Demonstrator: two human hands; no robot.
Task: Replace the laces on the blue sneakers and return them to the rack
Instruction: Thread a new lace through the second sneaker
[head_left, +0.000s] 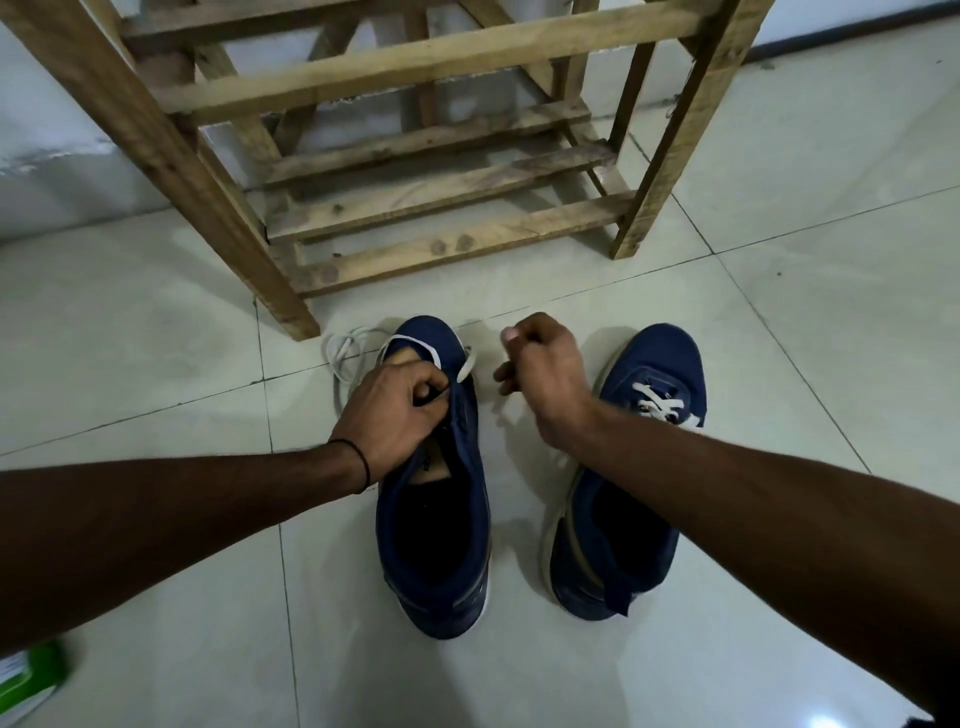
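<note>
The floor (779, 312) has pale, shiny tiles. A wooden rack (441, 249) stands on it. In front sit the left blue sneaker (436, 545) and right blue sneaker (657, 371), side by side. A white lace (340, 358) lies beside the left one.

Two sneakers stand side by side on the floor (779, 312) before you, toes toward the rack (415, 208) behind them. Your left hand (395, 410) sits on the front of the left sneaker (434, 519), holding its lace (340, 353), which trails left of the toe. Your right hand (545, 374) hangs between that shoe and the right sneaker (623, 519).
</note>
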